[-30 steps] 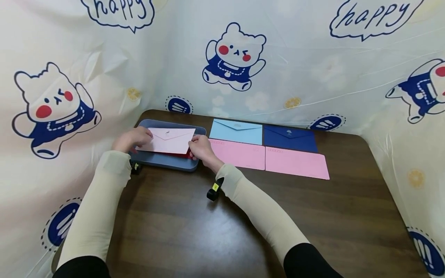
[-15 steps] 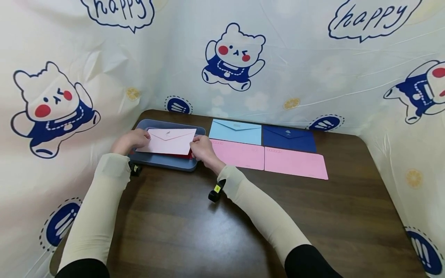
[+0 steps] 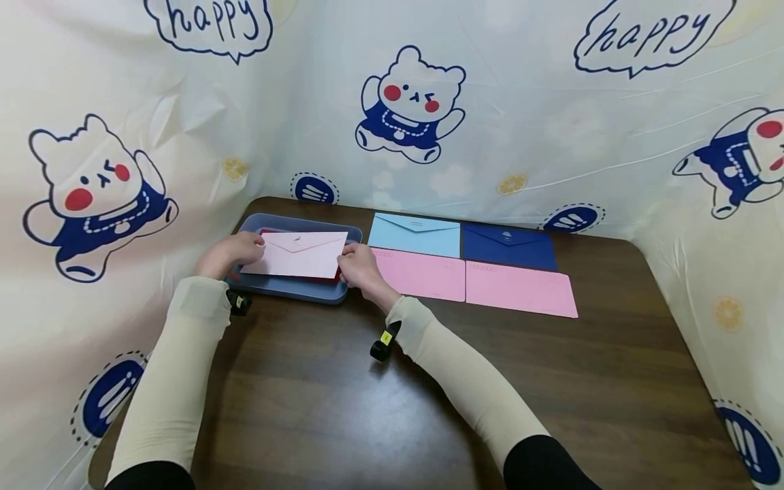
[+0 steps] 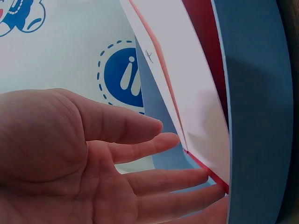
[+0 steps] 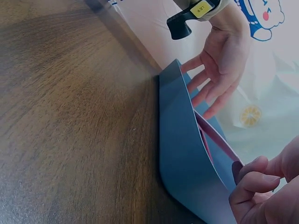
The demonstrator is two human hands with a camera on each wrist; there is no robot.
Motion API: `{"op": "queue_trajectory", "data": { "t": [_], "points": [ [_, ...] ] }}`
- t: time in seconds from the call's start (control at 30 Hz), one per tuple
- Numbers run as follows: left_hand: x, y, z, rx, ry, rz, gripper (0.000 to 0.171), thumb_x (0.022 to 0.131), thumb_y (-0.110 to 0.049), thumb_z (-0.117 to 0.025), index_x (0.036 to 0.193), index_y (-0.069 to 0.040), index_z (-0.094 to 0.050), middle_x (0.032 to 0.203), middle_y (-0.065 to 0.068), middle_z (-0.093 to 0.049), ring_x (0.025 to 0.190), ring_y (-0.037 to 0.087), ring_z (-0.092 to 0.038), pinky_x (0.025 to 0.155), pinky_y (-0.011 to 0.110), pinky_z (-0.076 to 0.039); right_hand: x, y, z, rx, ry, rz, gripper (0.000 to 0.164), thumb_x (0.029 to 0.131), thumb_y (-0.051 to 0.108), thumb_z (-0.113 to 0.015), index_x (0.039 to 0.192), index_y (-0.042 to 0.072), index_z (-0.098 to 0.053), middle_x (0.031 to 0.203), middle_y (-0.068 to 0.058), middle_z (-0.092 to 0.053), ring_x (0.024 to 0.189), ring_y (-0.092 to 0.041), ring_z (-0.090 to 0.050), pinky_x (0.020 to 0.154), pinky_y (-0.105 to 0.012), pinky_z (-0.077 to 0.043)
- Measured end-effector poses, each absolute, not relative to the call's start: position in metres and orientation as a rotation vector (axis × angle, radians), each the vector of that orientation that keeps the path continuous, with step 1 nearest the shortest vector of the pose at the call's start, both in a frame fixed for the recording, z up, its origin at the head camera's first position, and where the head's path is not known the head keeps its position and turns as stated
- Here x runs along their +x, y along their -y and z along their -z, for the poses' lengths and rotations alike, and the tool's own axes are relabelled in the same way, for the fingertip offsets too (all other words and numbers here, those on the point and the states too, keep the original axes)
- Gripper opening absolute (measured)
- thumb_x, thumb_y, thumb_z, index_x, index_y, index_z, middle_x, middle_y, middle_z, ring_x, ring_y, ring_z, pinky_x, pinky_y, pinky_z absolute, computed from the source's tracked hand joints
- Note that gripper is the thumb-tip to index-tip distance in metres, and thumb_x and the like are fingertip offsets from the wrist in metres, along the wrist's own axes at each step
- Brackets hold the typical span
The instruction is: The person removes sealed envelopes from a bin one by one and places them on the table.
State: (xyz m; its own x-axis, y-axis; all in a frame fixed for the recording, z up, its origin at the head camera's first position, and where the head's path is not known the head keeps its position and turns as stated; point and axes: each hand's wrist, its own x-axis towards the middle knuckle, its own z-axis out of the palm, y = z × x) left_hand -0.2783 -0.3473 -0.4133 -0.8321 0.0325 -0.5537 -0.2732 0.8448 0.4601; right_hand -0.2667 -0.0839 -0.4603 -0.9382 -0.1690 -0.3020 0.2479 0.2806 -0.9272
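Observation:
A pale pink envelope with a red-lined flap lies over a red envelope in the blue-grey tray at the table's left back. My right hand pinches the pale envelope's right end between thumb and curled fingers; the right wrist view shows that end lifted. At the other end is my left hand. Its fingers are straight, with tips at the envelopes' left edge, while the thumb stays apart from them. Most of the red envelope is hidden.
Right of the tray, a light blue envelope and a dark blue one lie in the back row. Two pink envelopes, one left and one right, lie in front. A printed curtain hangs behind the table.
The pale pink envelope has shifted slightly right and towards me within the tray, and more red shows at its upper left. Both hands stay at its ends.

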Motion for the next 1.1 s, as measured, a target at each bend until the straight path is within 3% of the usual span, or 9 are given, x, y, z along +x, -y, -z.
{"op": "queue_trajectory", "data": {
  "t": [0.23,0.43,0.7,0.93,1.1],
  "points": [
    [-0.276,0.35,0.415,-0.146,-2.456,-0.774,0.063,0.099,-0.01,-0.035,0.156,0.015,-0.022,0.159,0.039,-0.015,0.129,0.053,-0.033,0.073,0.057,-0.061,-0.266,0.08,0.46,0.053,-2.187,1.727,0.023,0.108,0.01,-0.058,0.129,0.001,-0.064,0.072,-0.009,-0.059,0.059,-0.02,-0.052,0.048,-0.022,-0.04],
    [-0.276,0.35,0.415,-0.144,-2.457,-0.762,0.062,0.103,-0.01,-0.038,0.157,0.016,-0.021,0.156,0.041,-0.019,0.129,0.055,-0.034,0.074,0.053,-0.062,-0.264,0.076,0.46,0.025,-2.176,1.747,0.024,0.108,0.01,-0.057,0.13,0.0,-0.063,0.076,-0.012,-0.06,0.058,-0.021,-0.05,0.047,-0.022,-0.038],
    [-0.273,0.35,0.413,-0.102,-2.483,-0.838,0.05,0.103,-0.007,-0.03,0.146,0.02,-0.028,0.131,0.035,-0.03,0.111,0.048,-0.039,0.074,0.053,-0.062,-0.263,0.075,0.464,-0.002,-2.16,1.783,0.025,0.108,0.009,-0.057,0.131,0.0,-0.063,0.075,-0.01,-0.059,0.053,-0.015,-0.047,0.046,-0.022,-0.036],
    [-0.273,0.35,0.414,-0.124,-2.51,-0.84,0.067,0.098,-0.007,-0.038,0.156,0.018,-0.015,0.153,0.04,-0.023,0.116,0.048,-0.041,0.078,0.052,-0.062,-0.263,0.073,0.463,-0.004,-2.187,1.789,0.022,0.108,0.009,-0.058,0.128,0.0,-0.063,0.078,-0.009,-0.062,0.056,-0.018,-0.05,0.046,-0.022,-0.038],
    [-0.272,0.351,0.413,-0.1,-2.52,-0.869,0.07,0.096,-0.006,-0.038,0.157,0.017,-0.014,0.15,0.04,-0.023,0.11,0.047,-0.044,0.073,0.052,-0.062,-0.263,0.071,0.463,0.004,-2.212,1.767,0.023,0.108,0.01,-0.058,0.129,0.001,-0.064,0.079,-0.008,-0.063,0.062,-0.025,-0.054,0.048,-0.024,-0.04]
  ]
}}
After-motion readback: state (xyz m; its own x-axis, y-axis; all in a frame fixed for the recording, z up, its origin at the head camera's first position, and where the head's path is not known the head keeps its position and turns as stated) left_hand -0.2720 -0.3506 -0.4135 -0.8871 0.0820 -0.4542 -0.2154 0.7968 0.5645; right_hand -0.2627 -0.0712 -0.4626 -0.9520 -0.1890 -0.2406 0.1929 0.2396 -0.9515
